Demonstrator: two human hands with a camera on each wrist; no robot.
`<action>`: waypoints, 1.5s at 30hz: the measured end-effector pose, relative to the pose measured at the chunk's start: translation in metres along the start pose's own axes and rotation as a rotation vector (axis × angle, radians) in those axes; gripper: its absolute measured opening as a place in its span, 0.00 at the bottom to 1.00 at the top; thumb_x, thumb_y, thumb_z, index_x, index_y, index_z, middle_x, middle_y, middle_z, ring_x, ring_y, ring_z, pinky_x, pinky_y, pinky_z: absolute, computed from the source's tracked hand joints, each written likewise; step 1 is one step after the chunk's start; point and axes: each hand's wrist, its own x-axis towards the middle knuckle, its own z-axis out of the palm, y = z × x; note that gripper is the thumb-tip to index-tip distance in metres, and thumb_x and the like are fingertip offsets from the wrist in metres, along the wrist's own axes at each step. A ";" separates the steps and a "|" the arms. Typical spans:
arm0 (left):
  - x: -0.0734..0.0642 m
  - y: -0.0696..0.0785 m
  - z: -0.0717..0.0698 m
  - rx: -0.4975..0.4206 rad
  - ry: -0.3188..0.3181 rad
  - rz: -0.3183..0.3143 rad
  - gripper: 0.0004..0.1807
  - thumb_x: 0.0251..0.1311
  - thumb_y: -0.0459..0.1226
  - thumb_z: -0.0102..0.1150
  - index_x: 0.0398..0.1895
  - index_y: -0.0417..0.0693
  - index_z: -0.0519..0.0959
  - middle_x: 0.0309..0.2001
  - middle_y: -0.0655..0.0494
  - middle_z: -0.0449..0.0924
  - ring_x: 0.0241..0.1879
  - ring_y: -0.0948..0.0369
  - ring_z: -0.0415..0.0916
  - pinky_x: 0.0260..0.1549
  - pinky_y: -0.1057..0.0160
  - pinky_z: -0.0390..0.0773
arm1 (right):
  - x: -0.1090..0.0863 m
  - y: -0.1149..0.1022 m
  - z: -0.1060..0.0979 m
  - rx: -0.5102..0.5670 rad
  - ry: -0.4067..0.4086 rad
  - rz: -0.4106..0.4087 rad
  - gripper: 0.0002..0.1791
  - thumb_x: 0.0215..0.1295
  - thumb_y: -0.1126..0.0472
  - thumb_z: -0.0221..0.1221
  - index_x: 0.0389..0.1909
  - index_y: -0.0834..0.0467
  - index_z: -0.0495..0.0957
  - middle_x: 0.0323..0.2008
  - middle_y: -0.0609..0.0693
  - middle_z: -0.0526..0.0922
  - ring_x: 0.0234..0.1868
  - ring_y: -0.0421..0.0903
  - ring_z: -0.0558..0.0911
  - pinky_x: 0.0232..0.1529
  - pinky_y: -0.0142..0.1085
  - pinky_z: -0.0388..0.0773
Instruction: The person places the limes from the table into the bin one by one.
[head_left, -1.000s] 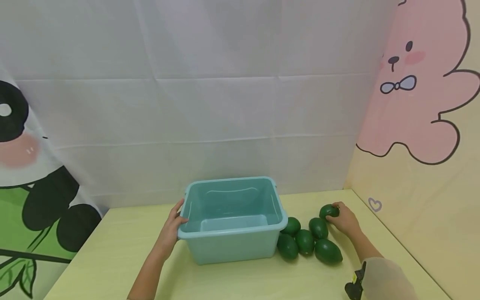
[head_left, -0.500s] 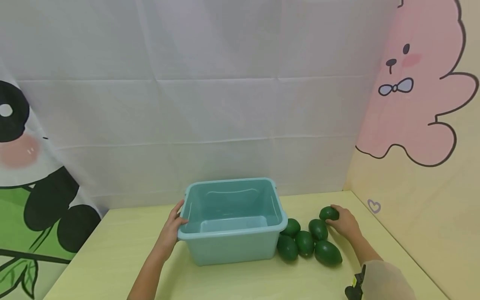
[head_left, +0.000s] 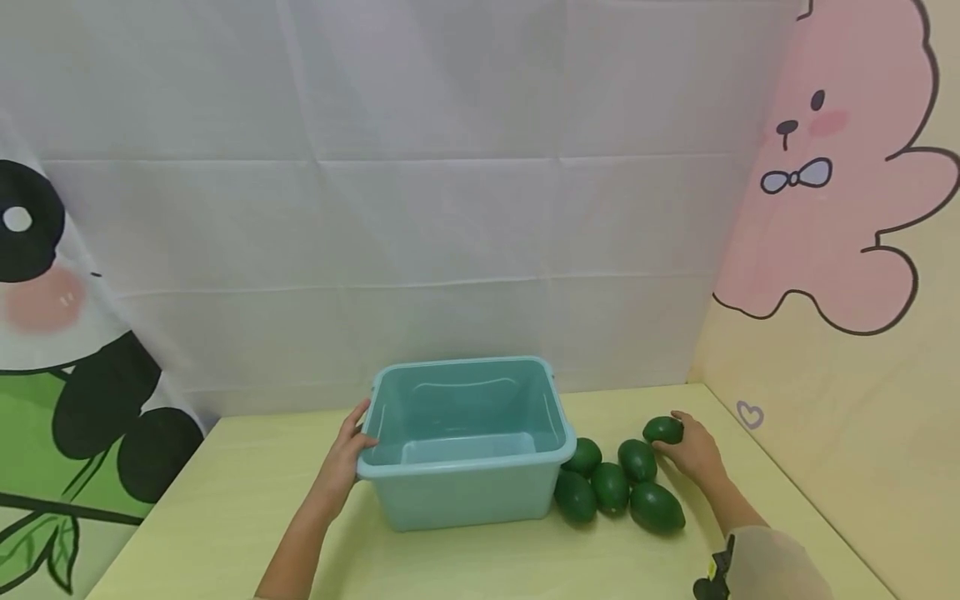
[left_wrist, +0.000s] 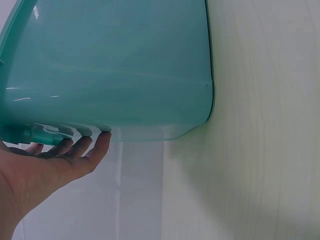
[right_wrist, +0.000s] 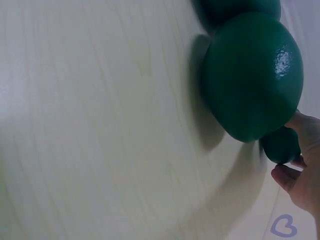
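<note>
A light teal plastic bin (head_left: 465, 492) stands on the table, its inside bare. At its left end my left hand (head_left: 345, 462) grips the rim, thumb over the edge; in the left wrist view several fingers (left_wrist: 102, 145) press against the outer wall. Several dark green avocados lie grouped beside the bin's right end, among them a large one (head_left: 657, 507) in front. On the far right my right hand (head_left: 693, 450) holds the rearmost avocado (head_left: 663, 430) between thumb and fingers. In the right wrist view a nearer avocado (right_wrist: 255, 75) partly covers this held avocado (right_wrist: 281, 145).
The pale yellow table (head_left: 480, 567) meets a white cloth backdrop (head_left: 450, 217) behind the bin. A yellow wall (head_left: 825, 417) with a pink bear drawing runs along the right side, close to my right hand.
My right hand and the rearmost avocado have shifted slightly to the right, leaving a little more space from the neighbouring avocado. My left hand and the bin stay in place.
</note>
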 end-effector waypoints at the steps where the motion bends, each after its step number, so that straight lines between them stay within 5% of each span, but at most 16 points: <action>1: 0.000 0.000 -0.001 0.000 0.001 -0.001 0.37 0.62 0.34 0.36 0.75 0.58 0.40 0.73 0.38 0.40 0.66 0.39 0.53 0.50 0.53 0.68 | 0.000 0.000 0.000 0.002 -0.001 0.001 0.41 0.58 0.54 0.60 0.64 0.73 0.55 0.58 0.78 0.62 0.57 0.74 0.65 0.54 0.61 0.65; 28: 0.002 -0.005 -0.004 0.000 0.015 -0.006 0.38 0.61 0.34 0.38 0.74 0.58 0.41 0.72 0.38 0.42 0.64 0.39 0.55 0.49 0.54 0.69 | 0.001 -0.004 -0.026 -0.005 0.060 -0.094 0.41 0.58 0.49 0.60 0.63 0.72 0.59 0.57 0.76 0.65 0.54 0.73 0.68 0.48 0.60 0.69; 45: 0.001 -0.006 -0.005 0.008 0.007 0.003 0.37 0.62 0.34 0.37 0.75 0.59 0.41 0.72 0.38 0.42 0.65 0.39 0.54 0.48 0.53 0.69 | -0.005 -0.027 -0.050 0.000 0.094 -0.174 0.39 0.57 0.51 0.61 0.62 0.73 0.62 0.56 0.76 0.68 0.51 0.71 0.72 0.43 0.54 0.74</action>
